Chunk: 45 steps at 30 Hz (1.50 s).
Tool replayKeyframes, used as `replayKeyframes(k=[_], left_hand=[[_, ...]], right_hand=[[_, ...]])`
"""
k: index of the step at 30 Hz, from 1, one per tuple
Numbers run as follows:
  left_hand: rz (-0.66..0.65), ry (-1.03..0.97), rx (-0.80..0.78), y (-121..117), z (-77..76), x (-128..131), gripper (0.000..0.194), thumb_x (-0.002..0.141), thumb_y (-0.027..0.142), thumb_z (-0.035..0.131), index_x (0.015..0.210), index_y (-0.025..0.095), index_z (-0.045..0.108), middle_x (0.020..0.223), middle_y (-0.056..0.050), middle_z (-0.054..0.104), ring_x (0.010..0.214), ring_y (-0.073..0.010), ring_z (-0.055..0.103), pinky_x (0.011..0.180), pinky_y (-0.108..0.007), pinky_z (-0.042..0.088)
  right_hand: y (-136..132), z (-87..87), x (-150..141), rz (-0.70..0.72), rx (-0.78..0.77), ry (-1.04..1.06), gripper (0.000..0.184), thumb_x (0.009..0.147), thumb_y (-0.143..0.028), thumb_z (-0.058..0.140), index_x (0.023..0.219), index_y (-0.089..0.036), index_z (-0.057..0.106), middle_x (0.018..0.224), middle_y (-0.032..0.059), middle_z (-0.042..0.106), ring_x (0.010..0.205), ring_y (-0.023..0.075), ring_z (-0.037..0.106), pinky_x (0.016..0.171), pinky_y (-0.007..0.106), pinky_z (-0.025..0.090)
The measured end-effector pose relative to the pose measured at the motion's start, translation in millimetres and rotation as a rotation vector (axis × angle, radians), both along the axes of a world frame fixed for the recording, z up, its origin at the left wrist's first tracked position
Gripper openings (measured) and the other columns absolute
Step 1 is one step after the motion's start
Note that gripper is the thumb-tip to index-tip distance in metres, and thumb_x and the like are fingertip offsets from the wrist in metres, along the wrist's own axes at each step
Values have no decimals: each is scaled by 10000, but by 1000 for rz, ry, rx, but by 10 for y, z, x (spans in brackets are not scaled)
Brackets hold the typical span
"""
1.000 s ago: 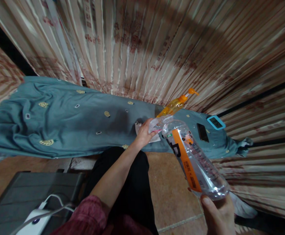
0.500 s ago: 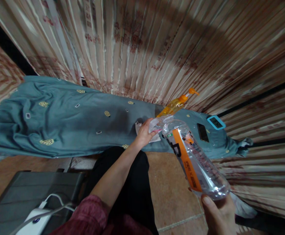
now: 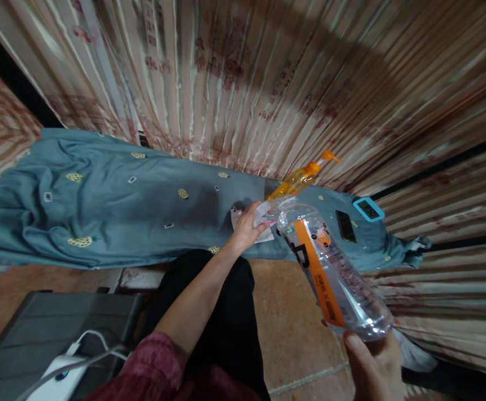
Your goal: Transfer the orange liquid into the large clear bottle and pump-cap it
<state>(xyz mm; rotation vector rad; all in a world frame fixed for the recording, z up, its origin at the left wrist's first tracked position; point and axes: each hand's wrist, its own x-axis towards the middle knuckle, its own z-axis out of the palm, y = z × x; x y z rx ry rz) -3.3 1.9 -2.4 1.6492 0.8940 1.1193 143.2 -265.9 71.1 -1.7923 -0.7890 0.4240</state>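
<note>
My right hand (image 3: 374, 365) grips the base of a large clear plastic bottle (image 3: 347, 284) with an orange and grey label. The bottle is tilted, its neck pointing down and away to the left. At that neck, my left hand (image 3: 248, 227) closes around a small clear container (image 3: 268, 211); its exact shape is hard to make out. A white tissue (image 3: 264, 236) lies on the cloth under my left hand. Just behind stands a pump bottle (image 3: 299, 182) of yellow liquid with an orange pump head.
A teal cloth with pineapple prints (image 3: 134, 206) covers the long narrow surface. On its right lie a dark phone (image 3: 345, 226) and a blue-framed digital clock (image 3: 368, 209). Pleated curtains (image 3: 226, 83) hang behind. A white power bank (image 3: 57, 379) with cables rests on a grey stool (image 3: 79, 314).
Almost nothing differs. Both hands and the tilted bottle stay in the same place. A small light on the power bank looks brighter now.
</note>
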Motion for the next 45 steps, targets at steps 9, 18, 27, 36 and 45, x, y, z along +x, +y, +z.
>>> replayKeyframes(k=[9,18,27,36,45], left_hand=[[2,41,0,-2,19,-3,586,753,233,699,1301,179,498,1294,-101,613,1169,-262,593,1034,-402,468],[3,15,3,-3,5,-3,579,746,235,703,1293,206,514,1295,-82,615,1163,-253,596,1034,-396,471],[-7,39,-23,-15,52,-18,589,747,211,689,1304,169,501,1308,-112,608,1178,-264,592,1046,-414,463],[0,25,-26,-4,20,-12,601,735,208,704,1301,187,505,1302,-104,610,1185,-265,585,1046,-405,462],[6,21,-28,2,24,-12,593,730,192,689,1294,180,507,1305,-101,610,1187,-268,583,1059,-422,447]], right_hand=[[64,134,-164,-57,-13,68,833,591,-525,788,1305,-191,520,1230,117,595,1088,324,572,1045,531,344],[11,27,-62,-60,-18,62,857,579,-528,789,1322,-199,514,1253,121,584,1120,339,561,1049,539,346],[24,24,-62,-71,-2,48,849,562,-526,799,1288,-171,539,1206,130,601,1071,327,575,1027,537,361],[51,32,-109,-46,27,103,820,555,-484,814,1276,-196,547,1169,108,615,989,274,584,945,453,435],[182,209,-329,-82,8,140,836,562,-527,809,1273,-199,517,1119,85,589,1007,263,545,1019,476,341]])
